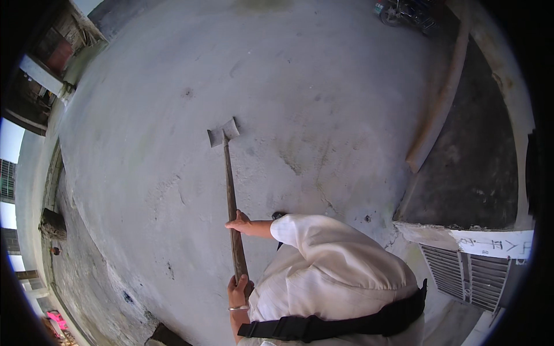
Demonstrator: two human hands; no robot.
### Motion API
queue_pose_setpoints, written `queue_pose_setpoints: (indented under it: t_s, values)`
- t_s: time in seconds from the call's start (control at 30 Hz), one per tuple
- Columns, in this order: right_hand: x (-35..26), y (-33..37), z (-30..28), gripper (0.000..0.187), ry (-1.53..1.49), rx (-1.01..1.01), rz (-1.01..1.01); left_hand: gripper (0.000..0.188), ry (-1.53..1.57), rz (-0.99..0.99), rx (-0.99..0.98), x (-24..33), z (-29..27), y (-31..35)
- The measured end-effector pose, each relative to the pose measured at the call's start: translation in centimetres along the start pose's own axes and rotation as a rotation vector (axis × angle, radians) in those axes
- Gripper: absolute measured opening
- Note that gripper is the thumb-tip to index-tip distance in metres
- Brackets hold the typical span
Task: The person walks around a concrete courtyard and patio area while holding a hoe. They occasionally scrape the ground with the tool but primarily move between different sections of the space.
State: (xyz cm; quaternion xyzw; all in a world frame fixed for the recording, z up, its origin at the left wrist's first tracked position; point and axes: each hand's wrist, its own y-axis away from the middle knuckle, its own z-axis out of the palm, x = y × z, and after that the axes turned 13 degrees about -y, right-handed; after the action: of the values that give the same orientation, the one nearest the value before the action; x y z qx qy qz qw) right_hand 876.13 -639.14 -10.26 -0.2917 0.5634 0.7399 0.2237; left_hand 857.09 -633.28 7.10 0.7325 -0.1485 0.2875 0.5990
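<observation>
Clasping a long-handled tool with a brown wooden shaft [232, 190], the bare right hand [241, 223] curls its fingers round the wood partway along, and the left hand [238, 289], wearing a pale bracelet [239, 308], closes near the shaft's near end; each grip is clamped on it. At the far end, a grey metal blade [216, 138] with raised sides sits over the mid-part of a pale grey concrete floor [133, 144]; contact cannot be told. Near the floor's far right corner stands a dark motorcycle [407, 16]; by its left edge, a dark rough block [53, 224].
</observation>
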Motion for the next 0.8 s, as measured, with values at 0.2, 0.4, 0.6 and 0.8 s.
queue_pose_setpoints:
  t_s: [0.2, 0.4, 0.6, 0.8]
  values:
    - [-9.8, -5.5, -0.7, 0.039, -0.608, -0.135, 0.164, 0.035, 0.858, -0.151, -0.518, 9.8, 3.0, -10.4]
    - [-14.4, -13.1, -0.6, 0.014, -0.779, -0.273, 0.097, 0.041, 1.054, -0.149, -0.707, 17.8, 3.6, -16.3]
    - [-21.4, -17.4, 1.4, 0.015, -0.75, -0.25, 0.268, 0.039, 1.103, -0.232, -0.71, 25.9, 1.9, -18.8]
    - [-28.6, -22.7, 3.1, 0.015, -0.658, -0.294, 0.332, 0.018, 1.094, -0.286, -0.692, 34.5, 1.1, -22.6]
